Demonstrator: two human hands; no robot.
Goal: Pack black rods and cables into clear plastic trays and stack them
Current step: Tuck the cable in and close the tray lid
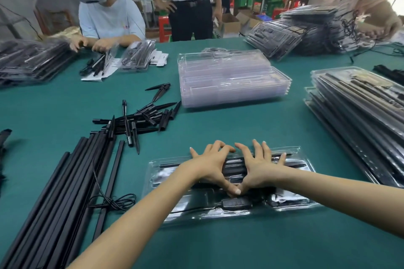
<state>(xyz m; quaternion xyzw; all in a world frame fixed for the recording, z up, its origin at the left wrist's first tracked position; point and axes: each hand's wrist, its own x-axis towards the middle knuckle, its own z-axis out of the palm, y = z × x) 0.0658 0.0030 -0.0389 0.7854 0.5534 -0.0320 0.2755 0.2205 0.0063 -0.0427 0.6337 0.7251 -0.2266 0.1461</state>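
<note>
Both hands press flat, fingers spread, on a clear plastic tray [303, 166] filled with black rods, lying near the front edge of the green surface [240, 126]: left hand [209, 164], right hand [260, 166], thumbs touching. Long loose black rods [65, 192] lie left, well apart; a stack of empty clear trays [229, 78] sits beyond bare cloth; filled trays [360, 111] crowd the right edge.

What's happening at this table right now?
A person presses both hands, the left hand and the right hand, flat on a clear plastic tray already loaded with black rods and a cable. Loose black rods and spiked pieces lie to the left, empty trays are stacked ahead, and packed trays are piled on the right.
</note>
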